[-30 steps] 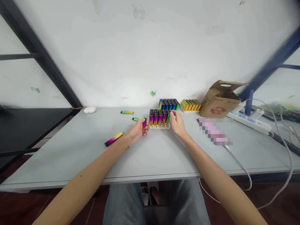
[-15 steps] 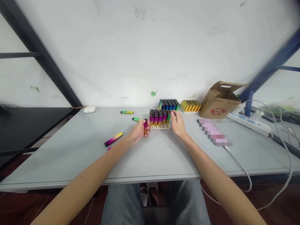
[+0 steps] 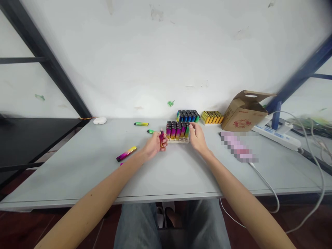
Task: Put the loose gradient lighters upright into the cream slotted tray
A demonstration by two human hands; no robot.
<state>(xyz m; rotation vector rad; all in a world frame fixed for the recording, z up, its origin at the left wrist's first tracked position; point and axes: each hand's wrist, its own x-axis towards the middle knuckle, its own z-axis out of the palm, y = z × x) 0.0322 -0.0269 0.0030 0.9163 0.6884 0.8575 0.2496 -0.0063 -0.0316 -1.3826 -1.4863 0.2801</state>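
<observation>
With the left hand (image 3: 154, 144), gripping a slim purple-and-gold lighter (image 3: 161, 139) beside a pale slotted rack (image 3: 184, 141) of upright multicoloured lighters (image 3: 177, 130). At the rack's right end with the right hand (image 3: 197, 139); cannot tell whether gripping.

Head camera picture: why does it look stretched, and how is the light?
In the head view, light looks soft, with a faint sheen on the desk; the dark post and blue post splay outward, probably wide-lens distortion; the pink item is pixelated, and the held lighter is too small for fine detail.
</observation>
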